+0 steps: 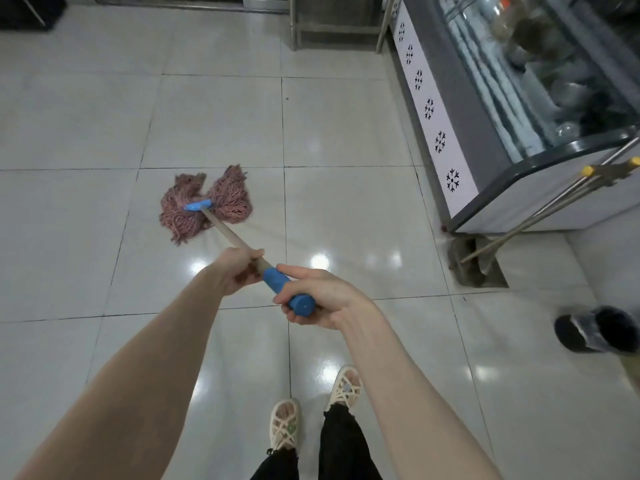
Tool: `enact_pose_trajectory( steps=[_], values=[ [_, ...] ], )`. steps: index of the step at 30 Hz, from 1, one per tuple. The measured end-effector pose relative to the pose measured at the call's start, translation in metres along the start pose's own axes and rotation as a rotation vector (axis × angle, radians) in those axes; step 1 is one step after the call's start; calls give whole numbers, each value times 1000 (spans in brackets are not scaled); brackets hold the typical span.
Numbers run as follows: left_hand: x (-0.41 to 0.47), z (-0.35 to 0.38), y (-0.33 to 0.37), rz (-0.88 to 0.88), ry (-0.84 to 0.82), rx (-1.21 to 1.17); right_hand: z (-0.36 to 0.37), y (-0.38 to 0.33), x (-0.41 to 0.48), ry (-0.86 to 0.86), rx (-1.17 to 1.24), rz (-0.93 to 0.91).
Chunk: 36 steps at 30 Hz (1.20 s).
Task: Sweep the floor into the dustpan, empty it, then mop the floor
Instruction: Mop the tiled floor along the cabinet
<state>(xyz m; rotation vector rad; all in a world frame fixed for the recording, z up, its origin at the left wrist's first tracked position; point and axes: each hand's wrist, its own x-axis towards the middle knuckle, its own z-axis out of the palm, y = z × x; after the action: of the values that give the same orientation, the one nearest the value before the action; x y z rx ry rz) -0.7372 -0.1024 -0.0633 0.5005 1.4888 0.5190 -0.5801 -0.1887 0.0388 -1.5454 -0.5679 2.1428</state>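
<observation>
The person stands on the glossy white tiled floor [69,116] with the mop [221,225] held out in front. The left hand [239,270] is closed round the wooden shaft [233,239], fingers curled under it, just ahead of the blue grip [277,280]; the right hand [322,299] is wrapped round the very end of that grip, its capped tip poking out between thumb and fingers; the two hands sit close together, and both forearms are bare. The shaft slopes down and away to the left; the mop head [207,202], a splay of pinkish-red strings under a blue clamp [197,205], lies flat on the tiles, its far edge at a grout line. Lights glint off the tiles near the hands.

To the right stands a glass-fronted display case [485,150], with a white strip of black snowflake marks along its side. Against its near corner lean thin metal poles [540,211] with yellow caps; their lower ends meet what looks like a grey dustpan [465,263] on the floor, well apart from the mop head. A black, blurred object [595,329] lies at the right edge; I cannot tell what it is. Below are two feet in cream woven sandals [285,426] and black trouser legs.
</observation>
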Motion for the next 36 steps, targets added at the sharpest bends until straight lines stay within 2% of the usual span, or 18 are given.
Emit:
enact_pose_trajectory(
  steps=[5, 10, 16, 23, 29, 33, 36],
  values=[
    [-12, -22, -17, 25, 16, -78, 21, 13, -3, 22, -64, 3],
    [-27, 9, -26, 59, -53, -122, 0, 20, -28, 83, -54, -19],
    [-54, 95, -55, 73, -153, -86, -64, 48, -85, 198, 6, -29],
    [-99, 252, -107, 60, -306, -12, -165, 99, -189, 386, 129, -78],
    [-141, 360, -150, 29, -461, 55, -218, 138, -257, 536, 259, -131],
    [-170, 403, -161, 33, -553, 72, -240, 146, -289, 571, 352, -193],
    [-178, 412, -161, 23, -553, 47, -248, 144, -297, 559, 339, -207]
  ],
)
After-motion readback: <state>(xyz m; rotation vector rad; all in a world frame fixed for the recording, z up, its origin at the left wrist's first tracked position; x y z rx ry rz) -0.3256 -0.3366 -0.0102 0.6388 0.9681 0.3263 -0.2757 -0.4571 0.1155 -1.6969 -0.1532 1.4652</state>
